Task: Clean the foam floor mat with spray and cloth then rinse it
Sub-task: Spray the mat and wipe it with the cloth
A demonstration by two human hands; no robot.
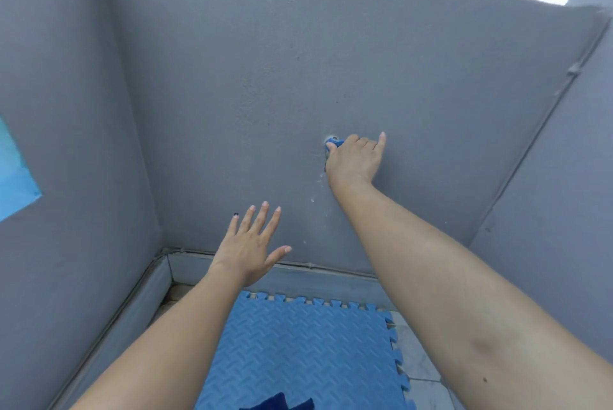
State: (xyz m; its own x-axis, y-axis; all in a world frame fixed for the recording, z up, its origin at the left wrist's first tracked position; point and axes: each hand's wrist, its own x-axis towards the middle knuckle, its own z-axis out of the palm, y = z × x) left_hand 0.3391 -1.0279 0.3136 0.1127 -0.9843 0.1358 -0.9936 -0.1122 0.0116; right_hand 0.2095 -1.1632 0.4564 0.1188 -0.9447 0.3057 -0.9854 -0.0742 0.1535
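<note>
Head view looks down a grey wall (232, 94) to a blue foam mat (298, 350) lying flat on the floor at its foot. A dark blue cloth (277, 403) rests on the mat's near edge; no spray bottle shows. Judging by this, the wiping looks done or paused and the rinse is starting. The right hand (353, 160) reaches up and forward, arm nearly straight, its grip clenched around a blue tap (333, 143) set in the wall, index finger pointing free. Droplets show on the wall just below the tap, but I cannot tell whether water runs. The left hand (252, 247) hovers lower, near the wall, palm forward, fingers spread, holding nothing.
</note>
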